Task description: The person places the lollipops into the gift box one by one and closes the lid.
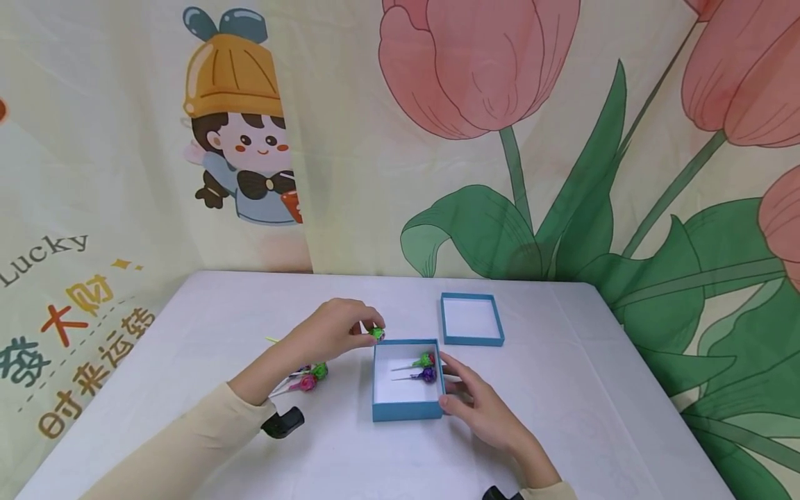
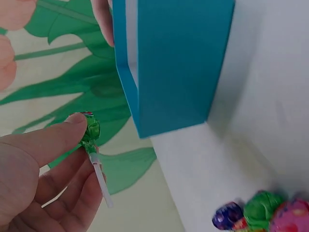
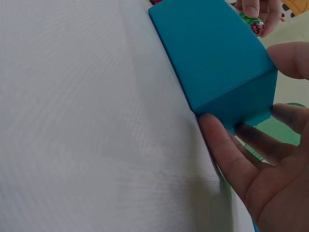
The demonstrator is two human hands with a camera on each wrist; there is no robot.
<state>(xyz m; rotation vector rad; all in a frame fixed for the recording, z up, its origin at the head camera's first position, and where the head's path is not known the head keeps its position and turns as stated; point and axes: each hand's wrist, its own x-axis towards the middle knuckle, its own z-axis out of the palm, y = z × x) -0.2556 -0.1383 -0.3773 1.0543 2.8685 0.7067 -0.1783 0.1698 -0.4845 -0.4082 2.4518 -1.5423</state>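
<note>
My left hand pinches a green-wrapped lollipop between thumb and fingers, above the far left corner of a blue box. Its white stick points down past the fingers in the left wrist view. Inside the white-lined box lie a green lollipop and a purple lollipop, both with sticks toward the left. Against the box's right side rests my right hand, its fingers spread on the wall and its thumb at the near corner.
Left of the box, partly behind the left forearm, lies a small group of lollipops, among them a pink one and a green one. A blue-rimmed lid lies behind the box to the right. White cloth covers the table.
</note>
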